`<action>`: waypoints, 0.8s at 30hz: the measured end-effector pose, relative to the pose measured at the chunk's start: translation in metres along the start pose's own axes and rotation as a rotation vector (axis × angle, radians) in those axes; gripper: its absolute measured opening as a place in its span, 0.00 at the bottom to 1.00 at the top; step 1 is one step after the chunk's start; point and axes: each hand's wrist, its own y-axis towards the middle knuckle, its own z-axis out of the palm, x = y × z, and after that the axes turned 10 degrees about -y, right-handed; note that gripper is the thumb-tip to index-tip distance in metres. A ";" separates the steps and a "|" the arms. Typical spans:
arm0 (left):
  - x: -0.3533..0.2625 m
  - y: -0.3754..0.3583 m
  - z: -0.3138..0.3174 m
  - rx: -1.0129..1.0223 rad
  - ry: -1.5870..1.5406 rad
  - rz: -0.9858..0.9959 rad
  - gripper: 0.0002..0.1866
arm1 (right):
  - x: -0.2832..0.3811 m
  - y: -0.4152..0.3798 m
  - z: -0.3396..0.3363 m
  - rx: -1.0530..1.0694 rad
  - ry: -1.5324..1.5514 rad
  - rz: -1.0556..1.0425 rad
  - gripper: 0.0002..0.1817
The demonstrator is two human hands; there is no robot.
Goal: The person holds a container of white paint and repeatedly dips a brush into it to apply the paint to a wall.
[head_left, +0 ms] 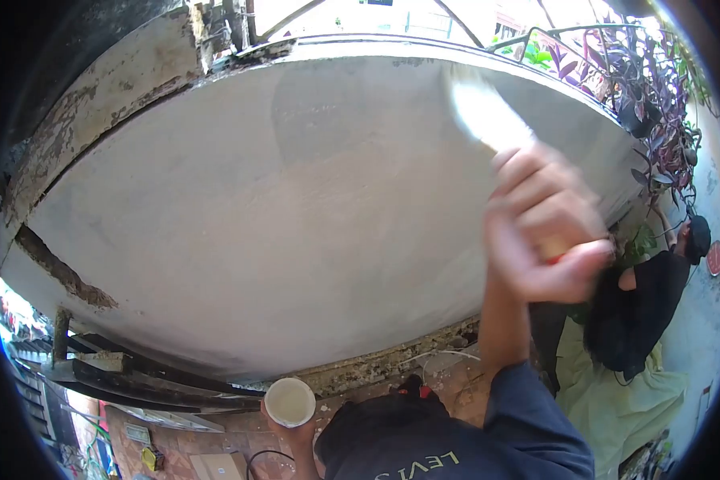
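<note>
My right hand point(546, 220), blurred by motion, is raised before the upper right part of a pale grey wall point(296, 216). Its fingers wrap round the handle of a brush point(488, 112), whose head lies against or just in front of the wall near its top edge. Low in the view, my left hand point(298, 438) grips a round white cup point(290, 402) from the side and below. The cup's open top faces up, with pale contents inside. A darker grey patch point(320, 112) shows on the wall's upper middle.
At the right, another person in dark clothes point(644, 308) is beside a light green sheet point(616, 392). Purple-leaved plants point(656, 112) hang at the upper right. Dark metal rails point(136, 380) run along the lower left, above a cardboard piece point(218, 466) on the tiled floor.
</note>
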 end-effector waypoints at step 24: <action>-0.072 -0.040 0.096 0.226 -0.261 -0.083 0.53 | 0.009 -0.107 -0.057 0.145 -0.110 0.202 0.28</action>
